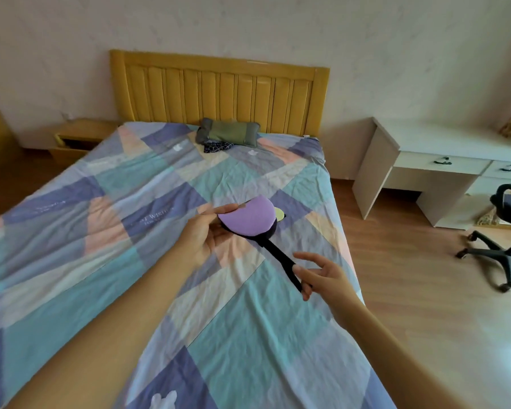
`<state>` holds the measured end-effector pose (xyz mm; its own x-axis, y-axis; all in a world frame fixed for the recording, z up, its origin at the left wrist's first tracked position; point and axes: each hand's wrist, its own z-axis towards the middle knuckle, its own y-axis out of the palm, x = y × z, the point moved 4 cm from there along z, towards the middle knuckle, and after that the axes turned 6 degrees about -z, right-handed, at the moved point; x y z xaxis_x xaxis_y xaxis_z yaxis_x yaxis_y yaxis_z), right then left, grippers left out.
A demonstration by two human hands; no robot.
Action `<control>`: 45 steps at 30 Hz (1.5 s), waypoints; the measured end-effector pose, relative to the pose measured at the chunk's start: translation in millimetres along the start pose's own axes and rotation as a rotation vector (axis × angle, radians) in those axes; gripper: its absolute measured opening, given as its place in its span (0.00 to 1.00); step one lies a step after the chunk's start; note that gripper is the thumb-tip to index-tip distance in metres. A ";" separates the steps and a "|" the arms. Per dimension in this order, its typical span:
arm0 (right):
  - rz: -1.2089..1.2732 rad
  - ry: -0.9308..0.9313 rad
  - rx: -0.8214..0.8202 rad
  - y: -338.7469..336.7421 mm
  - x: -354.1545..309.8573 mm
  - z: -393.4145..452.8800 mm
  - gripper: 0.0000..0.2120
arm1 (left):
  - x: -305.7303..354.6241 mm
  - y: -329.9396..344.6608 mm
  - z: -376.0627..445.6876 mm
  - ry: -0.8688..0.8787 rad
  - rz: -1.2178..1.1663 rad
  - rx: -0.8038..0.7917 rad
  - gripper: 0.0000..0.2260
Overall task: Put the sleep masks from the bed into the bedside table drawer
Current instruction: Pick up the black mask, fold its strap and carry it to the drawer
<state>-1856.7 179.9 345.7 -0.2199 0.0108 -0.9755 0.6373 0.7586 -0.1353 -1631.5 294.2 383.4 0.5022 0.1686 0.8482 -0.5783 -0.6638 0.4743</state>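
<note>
A purple sleep mask [247,215] with a black strap [281,258] is held up over the middle of the patchwork bed [130,219]. My left hand [207,231] pinches the mask's left edge between thumb and fingers. My right hand [319,274] holds the far end of the strap, its other fingers spread. A small yellow-green piece [279,214] shows behind the mask. The yellow bedside table [77,137] stands at the far left of the headboard, its drawer pulled open. A dark checked cloth [216,147] lies by the pillow; I cannot tell what it is.
A green pillow [227,134] lies against the yellow headboard [219,93]. To the right are a white desk [431,160] with drawers and a black swivel chair [502,231] on the wooden floor [425,290].
</note>
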 end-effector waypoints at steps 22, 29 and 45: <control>0.592 -0.121 -0.393 210.7 -108.8 -15.2 0.26 | 83.9 -180.2 -125.1 0.121 0.350 0.111 0.06; -0.645 -0.221 -0.425 247.6 -103.9 -17.9 0.25 | 121.7 -213.3 -143.0 0.256 0.041 0.254 0.05; 0.439 -0.301 -0.422 270.2 -144.8 -20.8 0.18 | 120.6 -206.7 -161.1 0.419 -0.183 0.478 0.09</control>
<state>-1668.0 396.9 454.1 0.2479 0.2406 -0.9384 0.2642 0.9152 0.3044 -1554.9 569.1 425.6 0.2168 0.5142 0.8298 -0.1101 -0.8317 0.5442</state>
